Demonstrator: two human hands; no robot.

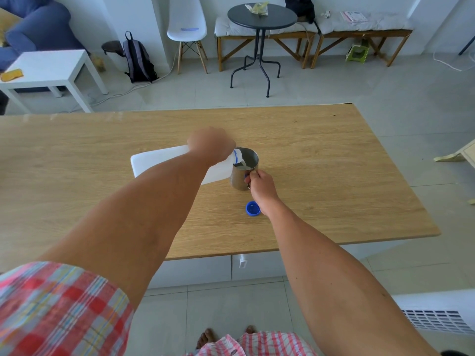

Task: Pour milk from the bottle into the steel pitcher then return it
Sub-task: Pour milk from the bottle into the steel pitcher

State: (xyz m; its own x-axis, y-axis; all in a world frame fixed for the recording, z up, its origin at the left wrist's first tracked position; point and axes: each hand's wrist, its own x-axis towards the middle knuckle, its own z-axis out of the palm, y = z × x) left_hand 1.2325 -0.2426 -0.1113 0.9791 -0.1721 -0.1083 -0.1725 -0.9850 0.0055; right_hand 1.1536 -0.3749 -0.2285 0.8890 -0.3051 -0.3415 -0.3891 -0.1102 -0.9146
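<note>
The white milk bottle (164, 163) lies tipped almost flat above the wooden table (334, 176), its base out to the left, and the left hand (210, 146) is wrapped tight around its shoulder, probably so the neck can be steered over the rim. Its open mouth hangs inside the top of the steel pitcher (244, 168), where a thin stream of milk falls. The right hand (261, 185) pinches the pitcher's handle, seemingly to steady it, while the blue cap (252, 208) lies on the table just beside that wrist, handy for recapping.
</note>
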